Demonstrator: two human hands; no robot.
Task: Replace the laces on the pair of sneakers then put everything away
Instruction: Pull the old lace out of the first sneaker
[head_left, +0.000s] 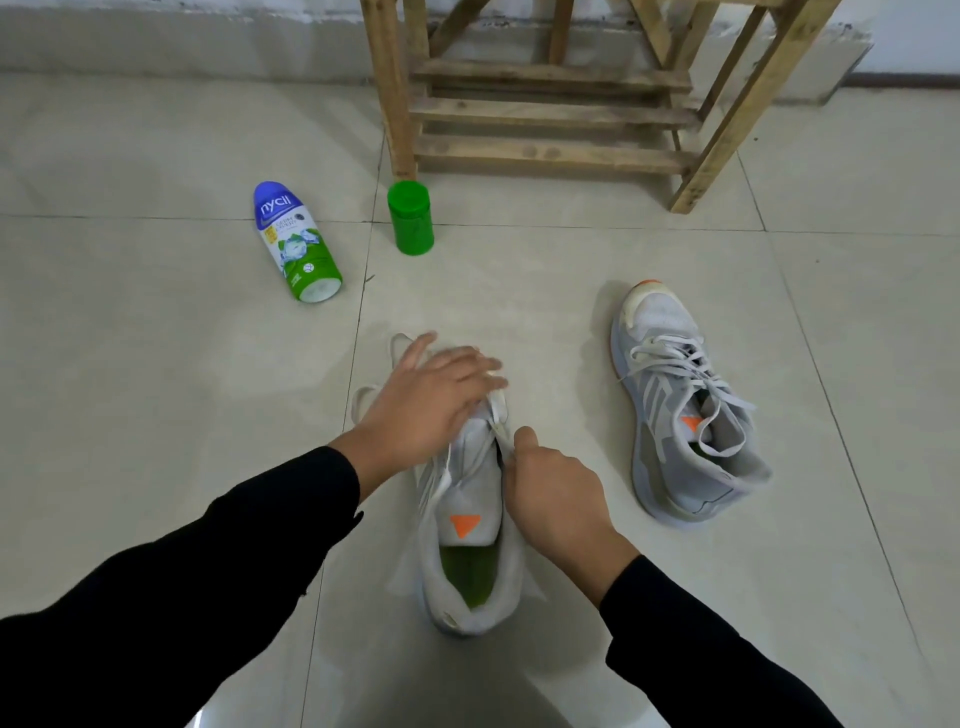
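A grey-white sneaker (470, 525) with an orange triangle on its tongue and a green insole lies on the floor tiles in front of me, heel towards me. My left hand (426, 400) lies over its front part with fingers stretched out, blurred by motion. My right hand (550, 499) has its fingers curled at the sneaker's right eyelet edge and pinches the white lace (496, 415) there. Loops of the lace (374, 395) trail out to the left under my left hand. The second sneaker (680, 410), laced, lies to the right on its own.
A powder bottle (296, 241) with a blue top lies on its side at the left. A green capped jar (410, 217) stands near a wooden rack (550, 114) against the back wall.
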